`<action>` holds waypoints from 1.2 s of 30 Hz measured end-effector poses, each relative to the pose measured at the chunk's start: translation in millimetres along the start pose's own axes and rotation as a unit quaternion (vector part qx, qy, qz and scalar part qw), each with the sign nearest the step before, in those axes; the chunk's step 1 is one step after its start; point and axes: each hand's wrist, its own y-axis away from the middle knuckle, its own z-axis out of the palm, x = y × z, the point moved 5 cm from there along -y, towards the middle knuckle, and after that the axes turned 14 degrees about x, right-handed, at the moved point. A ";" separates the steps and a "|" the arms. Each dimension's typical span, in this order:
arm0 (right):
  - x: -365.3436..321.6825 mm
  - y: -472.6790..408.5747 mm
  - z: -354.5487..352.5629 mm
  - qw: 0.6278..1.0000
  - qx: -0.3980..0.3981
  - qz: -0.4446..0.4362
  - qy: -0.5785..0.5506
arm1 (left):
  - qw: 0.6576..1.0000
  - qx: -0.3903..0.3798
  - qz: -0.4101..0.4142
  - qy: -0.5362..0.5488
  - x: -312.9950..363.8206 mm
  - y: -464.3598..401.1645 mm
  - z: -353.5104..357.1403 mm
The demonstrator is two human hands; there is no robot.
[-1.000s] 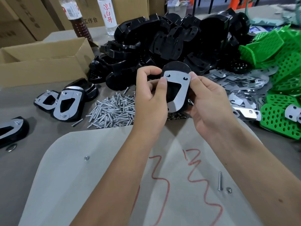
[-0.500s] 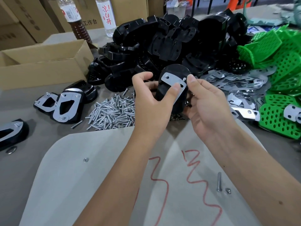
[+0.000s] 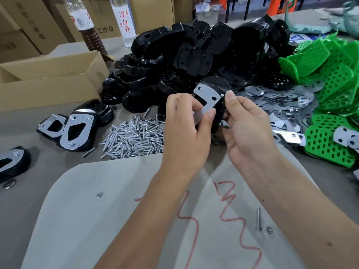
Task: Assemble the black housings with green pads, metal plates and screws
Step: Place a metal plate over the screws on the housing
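Note:
Both hands hold one black housing (image 3: 217,84) with a metal plate (image 3: 206,99) on its face, raised above the table's middle. My left hand (image 3: 186,129) grips its left side, thumb pressing the plate's lower edge. My right hand (image 3: 246,125) holds the right side, thumb by a screw at the plate's corner. Behind lies a heap of black housings (image 3: 184,61). Loose screws (image 3: 134,136) are piled to the left, metal plates (image 3: 281,101) and green pads (image 3: 334,84) to the right.
Several assembled housings (image 3: 75,127) lie at the left, near an open cardboard box (image 3: 50,78). Two bottles (image 3: 126,22) stand at the back. A pale sheet (image 3: 116,210) with red scribble lies in front, bearing a single screw (image 3: 258,218) and nuts.
The housing has turned in my hands, so the plate now faces up and left at an angle. My left thumb slid down to the plate's lower edge.

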 end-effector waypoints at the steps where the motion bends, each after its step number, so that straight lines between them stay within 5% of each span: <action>1: -0.4 0.0 0.1 1.000 0.003 -0.007 0.003 | 1.000 0.006 0.002 0.000 1.8 1.4 0.5; 36: 5.9 15.8 7.4 0.999 -0.033 0.023 -0.007 | 0.999 0.014 0.039 0.009 8.3 0.9 -0.2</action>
